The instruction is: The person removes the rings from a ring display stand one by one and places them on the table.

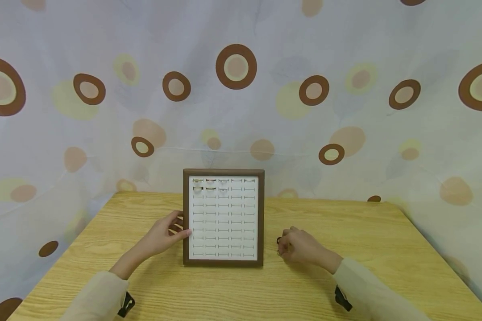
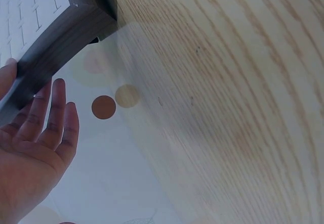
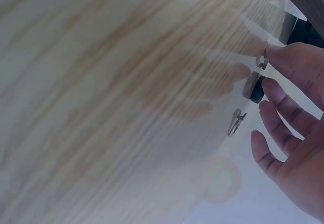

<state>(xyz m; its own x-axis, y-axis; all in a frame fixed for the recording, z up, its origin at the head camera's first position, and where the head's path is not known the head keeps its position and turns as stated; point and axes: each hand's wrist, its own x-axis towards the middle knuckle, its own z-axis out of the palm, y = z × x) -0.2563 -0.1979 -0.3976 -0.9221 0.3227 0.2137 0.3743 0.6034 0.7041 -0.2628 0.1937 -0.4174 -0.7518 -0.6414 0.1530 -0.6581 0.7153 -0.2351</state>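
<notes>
A ring display board [image 1: 223, 223] with a brown wooden frame and white slotted face stands upright on the table. Several rings [image 1: 210, 180] sit in slots of its top two rows. My left hand [image 1: 160, 236] holds its left side, thumb on the front and fingers behind the frame [image 2: 66, 32]. To the right of the board, my right hand [image 1: 301, 246] is low over the table with fingers parted. In the right wrist view, its thumb tip is at a silver ring [image 3: 261, 60] and its index fingertip at a black ring [image 3: 258, 89]. Another silver ring [image 3: 236, 124] lies beyond the fingers.
The wood-grain table [image 1: 385, 267] extends on both sides of the board. A pale curtain [image 1: 265, 120] with brown and yellow circles hangs behind and around it. A black support [image 3: 301, 32] shows behind the frame in the right wrist view.
</notes>
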